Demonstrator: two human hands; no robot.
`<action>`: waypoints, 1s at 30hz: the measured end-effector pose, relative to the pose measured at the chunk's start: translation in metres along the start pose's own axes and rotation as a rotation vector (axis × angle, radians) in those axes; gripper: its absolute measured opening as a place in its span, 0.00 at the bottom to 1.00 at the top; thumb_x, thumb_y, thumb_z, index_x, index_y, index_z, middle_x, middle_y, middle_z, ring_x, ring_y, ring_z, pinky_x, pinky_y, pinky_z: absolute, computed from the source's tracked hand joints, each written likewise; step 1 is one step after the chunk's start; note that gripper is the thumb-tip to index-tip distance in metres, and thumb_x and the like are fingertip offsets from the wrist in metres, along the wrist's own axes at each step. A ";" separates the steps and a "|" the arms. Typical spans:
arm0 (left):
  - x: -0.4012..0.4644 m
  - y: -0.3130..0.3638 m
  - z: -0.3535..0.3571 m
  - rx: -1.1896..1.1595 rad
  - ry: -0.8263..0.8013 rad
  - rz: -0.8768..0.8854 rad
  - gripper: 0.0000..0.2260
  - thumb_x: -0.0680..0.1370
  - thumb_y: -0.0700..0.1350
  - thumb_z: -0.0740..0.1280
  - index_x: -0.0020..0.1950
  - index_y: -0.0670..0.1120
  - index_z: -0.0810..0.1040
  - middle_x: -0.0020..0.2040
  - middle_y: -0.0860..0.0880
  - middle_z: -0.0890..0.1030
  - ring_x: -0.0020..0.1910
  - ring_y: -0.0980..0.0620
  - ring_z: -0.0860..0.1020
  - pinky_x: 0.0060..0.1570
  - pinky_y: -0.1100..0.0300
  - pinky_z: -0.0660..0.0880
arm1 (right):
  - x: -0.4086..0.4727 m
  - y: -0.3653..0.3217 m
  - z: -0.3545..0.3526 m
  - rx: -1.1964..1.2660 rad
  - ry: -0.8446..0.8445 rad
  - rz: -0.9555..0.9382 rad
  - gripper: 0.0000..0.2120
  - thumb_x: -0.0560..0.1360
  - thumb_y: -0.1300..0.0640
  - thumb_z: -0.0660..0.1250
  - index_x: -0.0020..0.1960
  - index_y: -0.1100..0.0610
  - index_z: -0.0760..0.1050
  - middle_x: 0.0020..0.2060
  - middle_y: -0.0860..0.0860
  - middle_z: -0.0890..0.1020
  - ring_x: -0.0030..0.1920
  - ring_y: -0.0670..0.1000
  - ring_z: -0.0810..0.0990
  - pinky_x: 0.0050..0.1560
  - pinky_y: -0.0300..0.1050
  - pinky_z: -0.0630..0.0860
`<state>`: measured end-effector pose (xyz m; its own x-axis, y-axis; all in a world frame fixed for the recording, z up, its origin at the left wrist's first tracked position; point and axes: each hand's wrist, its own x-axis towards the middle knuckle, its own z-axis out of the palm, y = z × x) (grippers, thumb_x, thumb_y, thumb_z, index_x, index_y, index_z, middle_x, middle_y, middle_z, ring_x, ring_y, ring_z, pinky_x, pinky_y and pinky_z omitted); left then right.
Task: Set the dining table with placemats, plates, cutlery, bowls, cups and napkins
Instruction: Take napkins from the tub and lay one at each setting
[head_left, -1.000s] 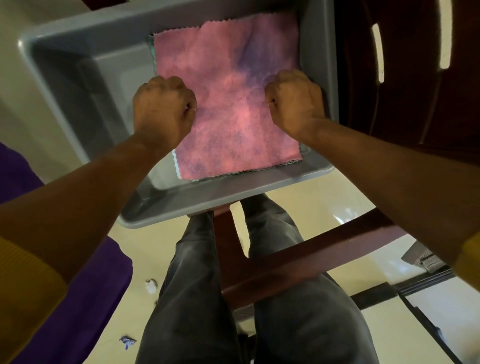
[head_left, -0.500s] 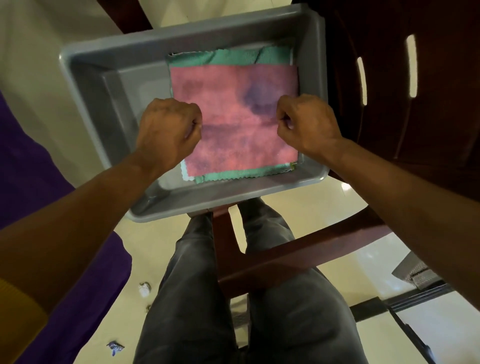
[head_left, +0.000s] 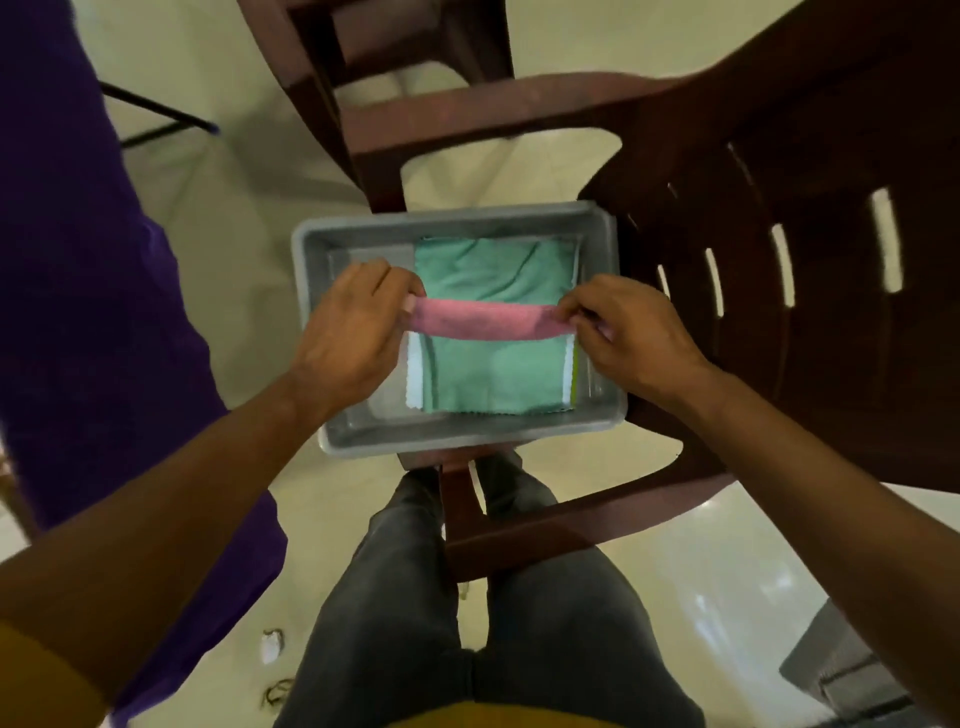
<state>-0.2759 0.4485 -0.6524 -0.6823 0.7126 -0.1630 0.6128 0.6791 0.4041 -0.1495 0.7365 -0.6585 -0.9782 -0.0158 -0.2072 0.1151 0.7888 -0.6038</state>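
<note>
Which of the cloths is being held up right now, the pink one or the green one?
The pink cloth: both hands, left and right, pinch its ends above the tray. The green cloth lies flat in the tray.

Tray (head_left: 467, 444) open from above, chair backrest (head_left: 779, 291) crowding its right rim, purple cloth (head_left: 88, 312) well left, bare floor (head_left: 249, 228) between, armrest (head_left: 545, 530) below near rim
</note>
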 end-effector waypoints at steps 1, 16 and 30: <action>-0.005 0.004 -0.012 -0.021 0.021 -0.007 0.08 0.83 0.45 0.64 0.59 0.42 0.78 0.50 0.45 0.76 0.49 0.47 0.71 0.47 0.51 0.70 | -0.002 -0.007 -0.009 0.035 0.011 -0.008 0.08 0.77 0.63 0.69 0.54 0.56 0.83 0.47 0.52 0.84 0.47 0.53 0.81 0.49 0.52 0.80; -0.117 0.014 -0.160 -0.245 -0.042 -0.237 0.15 0.82 0.55 0.68 0.38 0.50 0.80 0.33 0.51 0.78 0.32 0.51 0.76 0.34 0.55 0.71 | -0.007 -0.137 -0.101 0.106 -0.090 -0.103 0.02 0.75 0.58 0.76 0.46 0.55 0.84 0.41 0.49 0.83 0.42 0.49 0.81 0.44 0.47 0.77; -0.255 -0.033 -0.214 -1.367 -0.123 -0.372 0.23 0.76 0.36 0.73 0.71 0.49 0.79 0.69 0.42 0.80 0.67 0.44 0.80 0.62 0.47 0.80 | -0.016 -0.273 -0.065 0.469 0.095 0.020 0.18 0.82 0.43 0.66 0.54 0.60 0.74 0.46 0.49 0.77 0.45 0.46 0.74 0.43 0.45 0.71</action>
<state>-0.2075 0.2065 -0.4312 -0.6339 0.5917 -0.4981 -0.5015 0.1758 0.8471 -0.1760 0.5617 -0.4406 -0.9839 0.0697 -0.1643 0.1783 0.4259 -0.8870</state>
